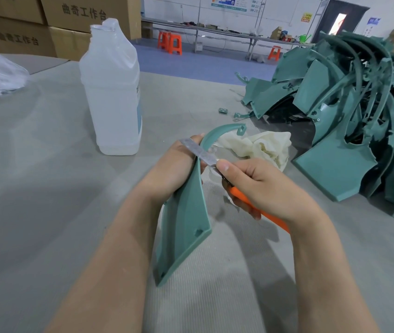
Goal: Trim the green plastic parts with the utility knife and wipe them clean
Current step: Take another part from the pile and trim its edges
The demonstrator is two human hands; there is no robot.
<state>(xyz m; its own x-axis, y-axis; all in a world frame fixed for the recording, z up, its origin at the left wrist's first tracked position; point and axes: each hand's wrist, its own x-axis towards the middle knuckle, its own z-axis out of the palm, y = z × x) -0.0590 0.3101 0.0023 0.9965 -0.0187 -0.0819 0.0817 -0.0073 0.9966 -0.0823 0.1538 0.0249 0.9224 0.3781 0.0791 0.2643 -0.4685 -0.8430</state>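
One green plastic part (188,212) is held up above the grey surface (34,188) at the centre of view. Its flat wedge end points toward the person and its curved arm arches away. The left hand (174,169) grips it near the bend, probably to steady the edge for cutting. The right hand (270,186) is wrapped round the orange handle of a utility knife (202,155). The long blade lies across the part's edge, close to the left fingers, apparently to shave off flash. A crumpled white cloth (258,145) lies just behind, handy for wiping. A translucent bottle (111,92) stands to the left, and a heap of green parts (347,104) sits to the right.
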